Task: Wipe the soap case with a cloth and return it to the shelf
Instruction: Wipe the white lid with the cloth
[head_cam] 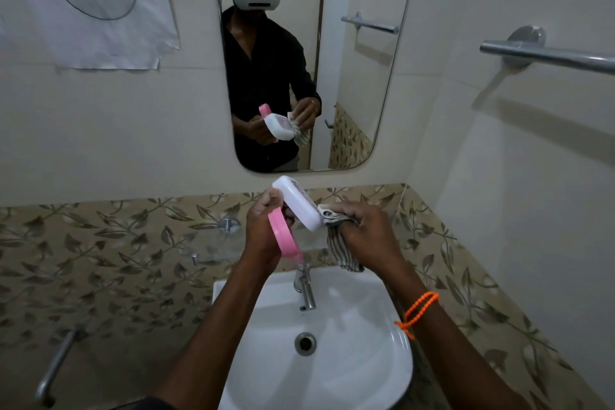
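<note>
Over the sink [382, 373], the left hand [263, 230] grips the soap case [299, 205], white half tilted up, pink lid [283, 236] hanging open below. The right hand [362, 230] clutches a striped cloth [342, 250], bunched against the case's lower corner, seemingly touching; fingers partly hide the contact.

A white plastic soap case [299, 205] with a pink hinged lid [283, 236] is seen at the centre of the frame, beside a cloth [342, 250] striped in grey and off-white. A band of beige wall tiles [116, 243] patterned with grey-brown leaves is shown across the middle. A glossy white basin [332, 359] lies below, and an orange beaded wrist thread [420, 309] is seen at lower right.
</note>
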